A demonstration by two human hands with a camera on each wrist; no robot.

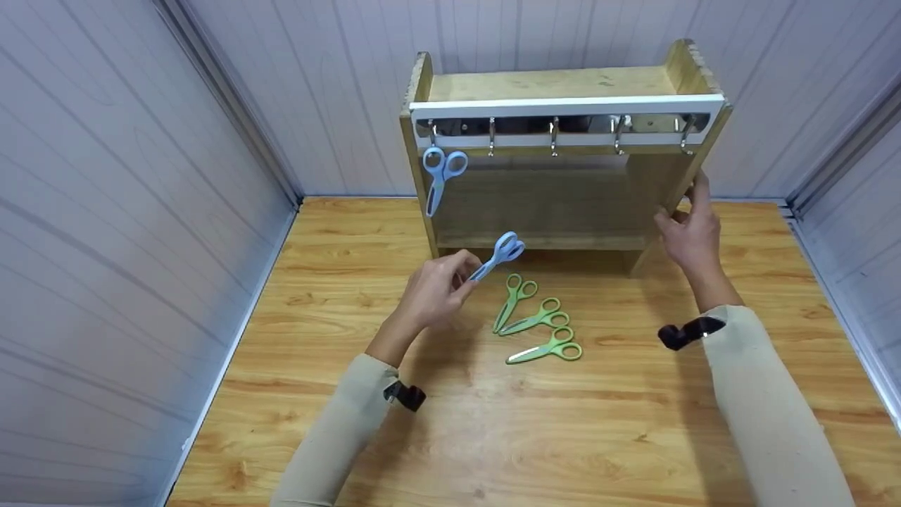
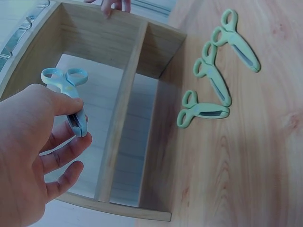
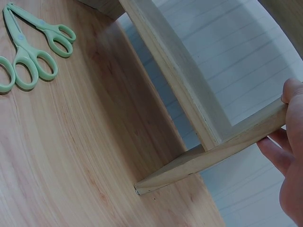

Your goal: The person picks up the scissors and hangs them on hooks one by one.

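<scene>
My left hand (image 1: 438, 287) pinches a pair of blue scissors (image 1: 501, 255) by the blade end, with the handle loops pointing up toward the shelf. In the left wrist view the thumb and fingertips grip the blue scissors (image 2: 71, 94) just below the loops. My right hand (image 1: 693, 229) grips the right side panel of a wooden shelf (image 1: 542, 208), thumb on one face and fingers behind. Another pair of blue scissors (image 1: 438, 176) hangs by one loop from the leftmost hook (image 1: 432, 132). Three green scissors (image 1: 517, 303) lie on the wooden surface in front of the shelf.
A white rail (image 1: 563, 107) with a row of metal hooks (image 1: 554, 137) runs across the shelf's upper front. Ribbed white walls (image 1: 338, 98) stand behind and at both sides. The wood-grain tabletop (image 1: 535, 436) extends toward me.
</scene>
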